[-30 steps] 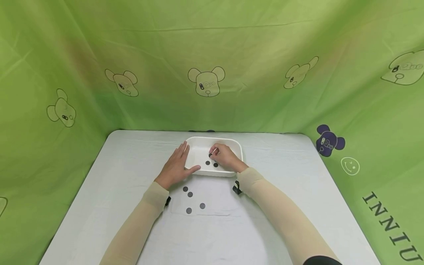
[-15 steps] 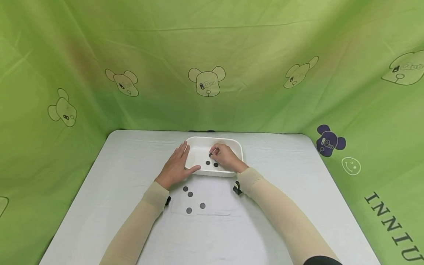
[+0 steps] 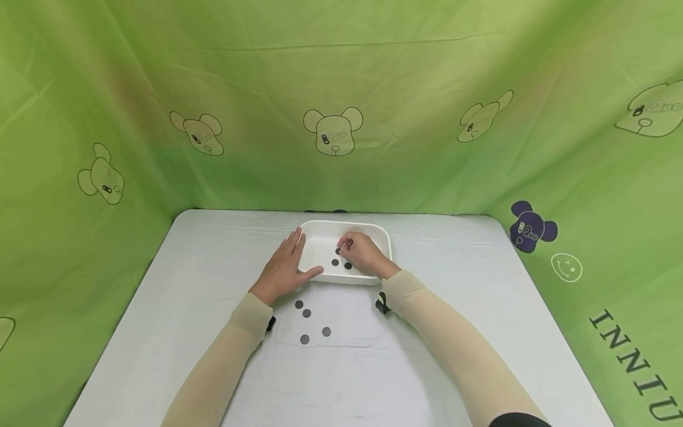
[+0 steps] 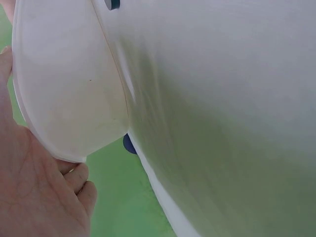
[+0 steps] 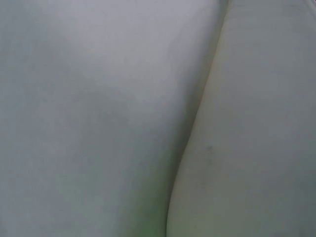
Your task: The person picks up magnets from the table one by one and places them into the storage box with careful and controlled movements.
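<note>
A white rectangular tray (image 3: 315, 279) stands near the back of the table. My left hand (image 3: 277, 271) rests at its left end, fingers straight along the side and thumb on the front rim. The left wrist view shows that hand's fingertips (image 4: 81, 180) at the tray's far corner. My right hand (image 3: 364, 252) reaches inside the tray with curled fingers and pinches a small black disc (image 3: 338, 251) close to the bottom. Below it lie two more discs, one black disc (image 3: 335, 263) to the left and another black disc (image 3: 348, 266) to the right. The right wrist view misses the fingers.
Several dark discs lie on the white-covered table (image 3: 459, 338) in front of the tray, among them a grey disc (image 3: 326, 331) and another disc (image 3: 299, 304). A green curtain (image 3: 256, 172) printed with bear heads surrounds the table's back and sides.
The disc at my right fingertips has shifted very slightly toward the tray's front and shows more of its face. The left hand and the tray stay where they were.
</note>
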A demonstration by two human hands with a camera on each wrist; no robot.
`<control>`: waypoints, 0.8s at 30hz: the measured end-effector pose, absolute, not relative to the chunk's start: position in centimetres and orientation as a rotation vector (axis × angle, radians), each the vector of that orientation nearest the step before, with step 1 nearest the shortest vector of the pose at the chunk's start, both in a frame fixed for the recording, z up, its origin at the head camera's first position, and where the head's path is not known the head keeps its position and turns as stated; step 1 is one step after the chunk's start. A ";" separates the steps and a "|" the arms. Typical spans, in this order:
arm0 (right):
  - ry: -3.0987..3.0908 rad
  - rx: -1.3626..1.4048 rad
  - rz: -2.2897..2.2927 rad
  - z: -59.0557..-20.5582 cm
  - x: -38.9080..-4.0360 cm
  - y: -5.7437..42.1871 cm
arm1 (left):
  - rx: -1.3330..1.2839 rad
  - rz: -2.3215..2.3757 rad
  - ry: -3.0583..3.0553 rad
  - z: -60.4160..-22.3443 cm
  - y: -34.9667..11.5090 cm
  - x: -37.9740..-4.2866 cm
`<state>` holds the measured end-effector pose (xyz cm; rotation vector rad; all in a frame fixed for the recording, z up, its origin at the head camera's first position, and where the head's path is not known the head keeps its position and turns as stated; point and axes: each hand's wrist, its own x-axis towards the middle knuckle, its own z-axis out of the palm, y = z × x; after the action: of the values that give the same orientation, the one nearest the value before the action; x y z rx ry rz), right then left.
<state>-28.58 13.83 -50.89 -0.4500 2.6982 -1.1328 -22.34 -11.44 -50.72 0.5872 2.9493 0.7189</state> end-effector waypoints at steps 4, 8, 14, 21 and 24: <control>2.708 -0.456 -1.127 -50.9 -28.5 13.9 | 0.589 0.712 2.953 -50.8 -11.4 -22.4; 2.720 -0.456 -1.117 -51.0 -28.5 14.0 | 0.593 0.709 2.955 -51.0 -11.3 -22.4; 2.739 -0.464 -1.091 -50.9 -28.4 14.0 | 0.588 0.708 2.950 -51.0 -11.3 -22.4; 2.762 -0.489 -1.049 -50.3 -27.9 13.9 | 0.575 0.691 2.946 -51.0 -11.3 -22.4; 2.769 -0.495 -1.041 -50.2 -27.7 13.9 | 0.583 0.706 2.950 -51.0 -11.4 -22.3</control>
<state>-27.71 13.91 -50.18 -0.4946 2.7694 -1.0413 -22.35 -11.36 -50.97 0.5828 2.9500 0.7061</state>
